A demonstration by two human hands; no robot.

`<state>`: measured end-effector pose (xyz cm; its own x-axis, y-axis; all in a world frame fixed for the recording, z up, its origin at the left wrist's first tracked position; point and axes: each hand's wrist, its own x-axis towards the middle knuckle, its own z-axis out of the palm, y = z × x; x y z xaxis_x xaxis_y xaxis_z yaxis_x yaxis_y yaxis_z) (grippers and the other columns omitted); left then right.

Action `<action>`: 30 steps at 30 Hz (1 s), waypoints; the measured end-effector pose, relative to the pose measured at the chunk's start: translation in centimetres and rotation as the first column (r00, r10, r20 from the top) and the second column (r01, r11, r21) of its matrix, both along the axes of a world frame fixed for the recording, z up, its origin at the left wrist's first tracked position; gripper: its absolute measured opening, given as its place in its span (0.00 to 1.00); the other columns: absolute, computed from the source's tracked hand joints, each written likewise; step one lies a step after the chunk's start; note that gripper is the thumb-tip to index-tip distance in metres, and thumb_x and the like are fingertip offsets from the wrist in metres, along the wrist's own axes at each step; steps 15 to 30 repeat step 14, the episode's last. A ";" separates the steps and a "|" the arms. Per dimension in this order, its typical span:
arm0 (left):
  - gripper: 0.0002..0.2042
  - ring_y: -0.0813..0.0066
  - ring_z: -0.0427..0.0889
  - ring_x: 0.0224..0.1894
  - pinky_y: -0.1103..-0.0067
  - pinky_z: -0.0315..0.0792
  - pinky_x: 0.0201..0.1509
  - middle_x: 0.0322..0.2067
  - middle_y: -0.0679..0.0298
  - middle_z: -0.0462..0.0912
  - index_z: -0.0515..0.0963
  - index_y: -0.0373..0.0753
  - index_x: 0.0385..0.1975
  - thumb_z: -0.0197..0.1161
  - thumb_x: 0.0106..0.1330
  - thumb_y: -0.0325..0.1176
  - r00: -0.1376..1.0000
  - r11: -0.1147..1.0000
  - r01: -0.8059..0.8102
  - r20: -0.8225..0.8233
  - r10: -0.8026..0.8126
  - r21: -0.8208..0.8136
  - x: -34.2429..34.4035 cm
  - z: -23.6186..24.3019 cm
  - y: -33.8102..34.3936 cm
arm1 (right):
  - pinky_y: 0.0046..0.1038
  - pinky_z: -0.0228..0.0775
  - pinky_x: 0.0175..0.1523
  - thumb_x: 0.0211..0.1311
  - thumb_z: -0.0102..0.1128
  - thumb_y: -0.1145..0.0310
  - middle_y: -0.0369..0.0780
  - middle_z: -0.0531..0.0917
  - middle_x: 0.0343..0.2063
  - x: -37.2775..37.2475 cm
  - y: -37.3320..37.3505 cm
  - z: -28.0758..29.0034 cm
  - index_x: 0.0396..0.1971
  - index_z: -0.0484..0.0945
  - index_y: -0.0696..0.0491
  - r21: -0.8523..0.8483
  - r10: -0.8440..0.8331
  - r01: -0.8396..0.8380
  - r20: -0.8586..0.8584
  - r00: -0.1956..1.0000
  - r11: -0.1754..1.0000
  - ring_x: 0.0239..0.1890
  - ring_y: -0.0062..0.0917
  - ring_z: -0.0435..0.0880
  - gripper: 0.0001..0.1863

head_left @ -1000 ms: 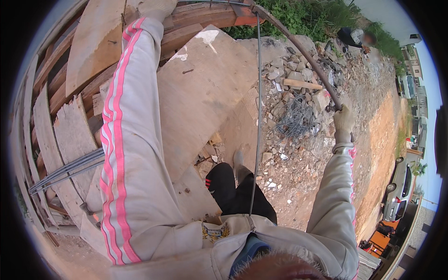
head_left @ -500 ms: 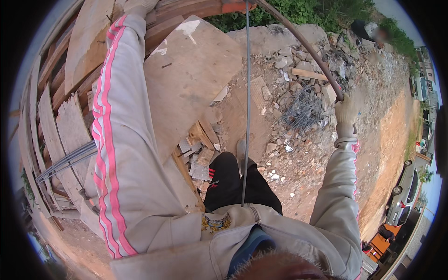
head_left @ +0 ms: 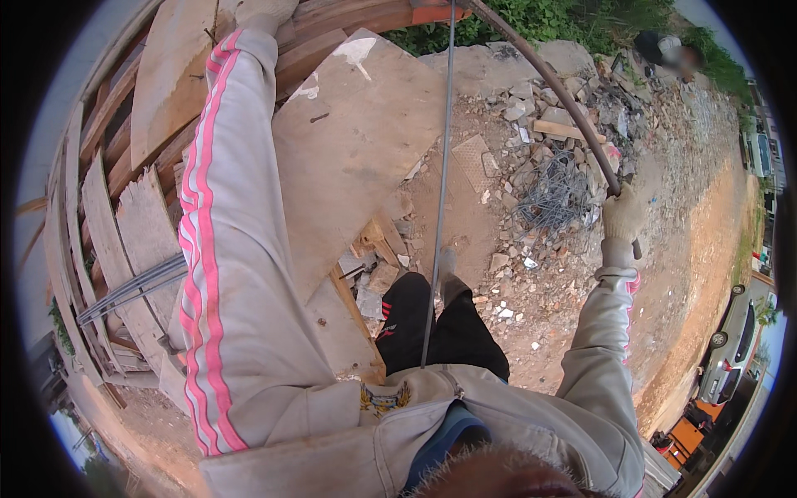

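Note:
My right hand (head_left: 623, 214), in a pale knit glove, is closed round the lower end of a curved rusty metal bar (head_left: 554, 79). That bar arcs up and left to the top edge of the view. My left hand (head_left: 264, 12), also gloved, is stretched far forward over the wooden planks (head_left: 320, 29); its fingers are cut off by the edge and cannot be made out. Between my arms a long thin grey metal rod (head_left: 443, 166) runs from near my waist to the top, close to the bar's upper end.
A large plywood sheet (head_left: 357, 124) with a nail lies beside my left arm. Rubble (head_left: 519, 108) and a tangle of wire (head_left: 554, 195) cover the ground ahead. Several metal rods (head_left: 133, 286) rest on boards at left. Another person (head_left: 664, 50) is far right; a parked car (head_left: 730, 353) stands beyond.
The surroundings have shifted slightly right in the view. The thin rod leans a little more, its lower end further left. My right hand keeps its grip on the curved bar.

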<state>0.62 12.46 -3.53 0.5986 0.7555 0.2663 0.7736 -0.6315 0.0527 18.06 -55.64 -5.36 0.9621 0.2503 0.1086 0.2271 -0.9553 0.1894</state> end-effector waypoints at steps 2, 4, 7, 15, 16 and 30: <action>0.27 0.45 0.77 0.63 0.56 0.68 0.69 0.60 0.44 0.79 0.75 0.39 0.63 0.52 0.68 0.48 0.999 1.000 0.001 -0.053 0.000 0.024 -0.4 -0.6 -0.1 | 0.47 0.78 0.42 0.58 0.58 0.66 0.48 0.88 0.33 -1.1 0.5 -0.3 0.41 0.84 0.45 0.007 -0.032 0.032 0.005 0.999 0.999 0.37 0.48 0.88 0.11; 0.28 0.44 0.77 0.63 0.55 0.67 0.70 0.61 0.44 0.78 0.73 0.40 0.65 0.52 0.68 0.49 0.991 0.999 0.009 -0.134 -0.004 0.037 -1.0 -1.0 -0.2 | 0.48 0.79 0.43 0.59 0.58 0.67 0.48 0.88 0.33 -1.0 0.8 -0.1 0.42 0.84 0.46 0.006 -0.068 0.068 -0.039 0.997 0.998 0.39 0.48 0.88 0.12; 0.30 0.50 0.67 0.73 0.51 0.62 0.73 0.70 0.52 0.70 0.67 0.50 0.70 0.46 0.71 0.55 0.989 0.999 0.028 -0.147 -0.033 -0.039 -0.5 -0.9 2.7 | 0.48 0.78 0.44 0.59 0.57 0.69 0.48 0.88 0.34 1.1 0.0 0.1 0.43 0.83 0.47 0.036 0.045 -0.044 -0.025 0.999 0.998 0.40 0.49 0.88 0.12; 0.33 0.49 0.61 0.77 0.55 0.60 0.75 0.75 0.50 0.61 0.62 0.53 0.76 0.47 0.71 0.55 0.979 0.997 0.043 -0.201 -0.029 0.065 4.2 -1.9 3.3 | 0.44 0.78 0.44 0.63 0.68 0.54 0.53 0.86 0.40 5.0 5.5 5.2 0.39 0.82 0.48 0.089 0.261 -0.257 -0.040 0.965 0.962 0.46 0.44 0.87 0.14; 0.33 0.49 0.61 0.77 0.55 0.60 0.75 0.75 0.50 0.61 0.62 0.53 0.76 0.47 0.71 0.55 0.979 0.997 0.043 -0.201 -0.029 0.065 4.2 -1.9 3.3 | 0.44 0.78 0.44 0.63 0.68 0.54 0.53 0.86 0.40 5.0 5.5 5.2 0.39 0.82 0.48 0.089 0.261 -0.257 -0.040 0.965 0.962 0.46 0.44 0.87 0.14; 0.33 0.49 0.61 0.77 0.55 0.60 0.75 0.75 0.50 0.61 0.62 0.53 0.76 0.47 0.71 0.55 0.979 0.997 0.043 -0.201 -0.029 0.065 4.2 -1.9 3.3 | 0.44 0.78 0.44 0.63 0.68 0.54 0.53 0.86 0.40 5.0 5.5 5.2 0.39 0.82 0.48 0.089 0.261 -0.257 -0.040 0.965 0.962 0.46 0.44 0.87 0.14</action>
